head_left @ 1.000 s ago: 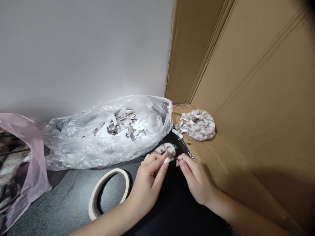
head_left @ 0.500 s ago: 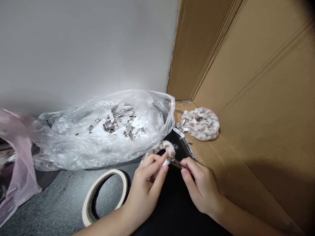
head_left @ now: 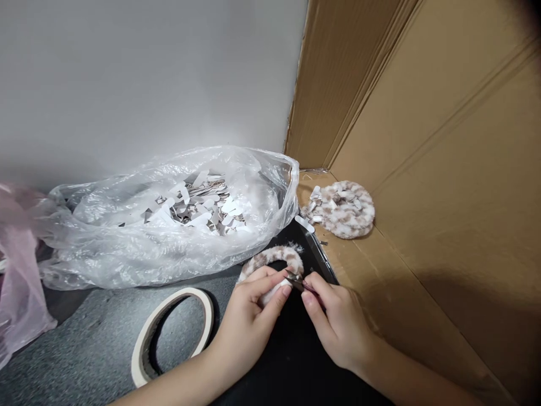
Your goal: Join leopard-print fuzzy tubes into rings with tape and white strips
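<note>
My left hand (head_left: 251,327) is closed on a fluffy brown-and-white ring (head_left: 270,258), pinching it with a small white strip (head_left: 282,285) between thumb and forefinger. The ring curves up behind the fingers, and its lower part is hidden by them. My right hand (head_left: 338,321) is closed round the dark red handle of a small metal-tipped tool (head_left: 301,283). Its metal end touches the ring close to the white strip. Whether it is a pair of snips or tweezers I cannot tell. Both hands are above a black surface (head_left: 291,361).
Behind my hands lies a clear plastic bag (head_left: 169,254) with many white paper pieces (head_left: 207,206). A roll of tape (head_left: 141,344) sits at the left. More fluffy rings (head_left: 349,211) are stacked on cardboard (head_left: 443,186) at the right. A pink bag (head_left: 25,304) is far left.
The tool and my right hand have moved slightly left, closer to my left fingertips. The bag and tape roll appear shifted a little left and up in the view.
</note>
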The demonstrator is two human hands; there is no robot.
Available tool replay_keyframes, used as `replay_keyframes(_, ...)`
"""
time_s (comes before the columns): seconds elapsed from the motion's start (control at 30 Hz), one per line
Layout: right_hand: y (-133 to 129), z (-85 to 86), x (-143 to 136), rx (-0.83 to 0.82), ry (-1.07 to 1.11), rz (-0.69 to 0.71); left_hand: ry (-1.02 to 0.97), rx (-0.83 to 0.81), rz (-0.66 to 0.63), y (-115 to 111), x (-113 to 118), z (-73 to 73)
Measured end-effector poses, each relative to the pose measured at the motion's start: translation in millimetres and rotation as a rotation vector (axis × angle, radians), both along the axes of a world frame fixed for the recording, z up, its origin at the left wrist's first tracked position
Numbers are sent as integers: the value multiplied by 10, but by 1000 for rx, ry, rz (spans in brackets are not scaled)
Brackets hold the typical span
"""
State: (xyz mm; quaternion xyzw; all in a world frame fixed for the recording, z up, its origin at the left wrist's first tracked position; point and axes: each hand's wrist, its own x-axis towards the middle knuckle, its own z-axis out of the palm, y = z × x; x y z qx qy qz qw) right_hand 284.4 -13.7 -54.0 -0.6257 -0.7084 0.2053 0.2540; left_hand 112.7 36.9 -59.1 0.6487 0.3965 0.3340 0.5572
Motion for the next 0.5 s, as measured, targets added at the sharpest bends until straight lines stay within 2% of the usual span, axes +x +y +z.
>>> replay_keyframes(0.13, 3, -30, -12, -51, 79, 3, -31, -74, 63, 12, 13, 5)
replay_keyframes(0.23, 15, -63, -35, -79, 159, 7, -46, -114, 46, 25, 23, 24)
replay_keyframes(0.5, 63, -129, -38, -177, 487, -11, -25, -64, 12, 33, 29, 37)
